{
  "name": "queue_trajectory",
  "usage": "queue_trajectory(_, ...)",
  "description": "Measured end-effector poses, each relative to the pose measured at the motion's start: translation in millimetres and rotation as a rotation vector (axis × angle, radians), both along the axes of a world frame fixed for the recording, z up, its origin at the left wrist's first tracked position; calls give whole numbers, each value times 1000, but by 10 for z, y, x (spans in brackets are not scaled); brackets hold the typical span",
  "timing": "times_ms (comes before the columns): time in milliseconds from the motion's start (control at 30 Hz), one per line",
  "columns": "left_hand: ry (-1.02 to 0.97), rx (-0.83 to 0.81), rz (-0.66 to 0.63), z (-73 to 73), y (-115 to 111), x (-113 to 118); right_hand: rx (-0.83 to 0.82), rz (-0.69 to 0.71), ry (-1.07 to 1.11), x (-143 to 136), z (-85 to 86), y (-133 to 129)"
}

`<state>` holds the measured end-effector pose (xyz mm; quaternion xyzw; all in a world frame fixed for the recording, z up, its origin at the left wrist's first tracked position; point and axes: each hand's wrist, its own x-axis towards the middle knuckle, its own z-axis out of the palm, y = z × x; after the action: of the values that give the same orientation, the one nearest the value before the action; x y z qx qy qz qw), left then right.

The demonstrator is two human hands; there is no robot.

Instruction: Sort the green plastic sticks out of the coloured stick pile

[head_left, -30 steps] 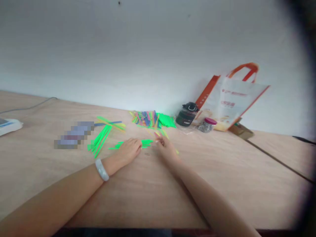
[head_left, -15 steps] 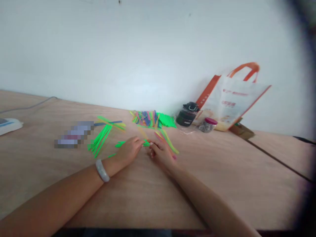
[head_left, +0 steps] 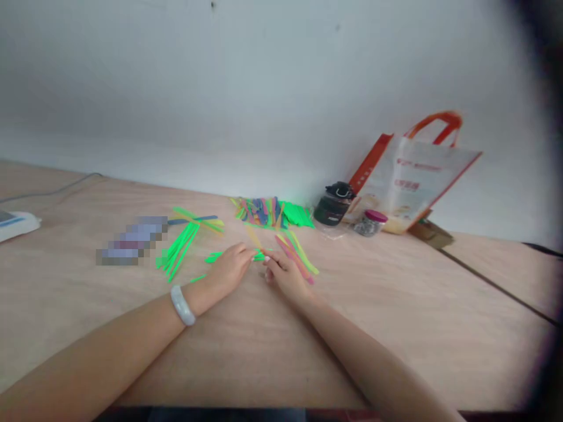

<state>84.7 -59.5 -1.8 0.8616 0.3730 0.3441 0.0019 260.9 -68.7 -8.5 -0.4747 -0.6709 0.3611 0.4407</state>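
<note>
Several bright green strips (head_left: 260, 256) lie between my two hands at the middle of the table. My left hand (head_left: 233, 264), with a pale bangle on its wrist, is closed on one end of them, and green ends stick out behind it. My right hand (head_left: 282, 271) pinches the other end with thumb and forefinger. Pink strips (head_left: 297, 261) and yellow-green strips (head_left: 305, 255) lie just beyond my right hand. A fan of green strips (head_left: 181, 249) rests left of my left hand, touching yellow and blue strips (head_left: 193, 220).
A multicoloured pile of strips (head_left: 264, 211) lies near the wall beside a green pile (head_left: 297, 214). To the right stand a black bottle (head_left: 332, 208), a red-lidded jar (head_left: 370, 224) and a white bag (head_left: 417, 181). A blurred phone-like object (head_left: 134, 239) lies left.
My right hand has shifted very slightly left and down, uncovering more of the pink strips. My left hand has barely moved.
</note>
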Motion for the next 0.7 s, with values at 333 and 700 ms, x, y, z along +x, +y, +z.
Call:
queue_trajectory(333, 22, 35, 26, -45, -21, -9, 258, -11, -218, -4, -16, -41)
queue_trajectory(700, 53, 30, 69, 32, -90, 29, 245, -6, -184, -26, 32, -63)
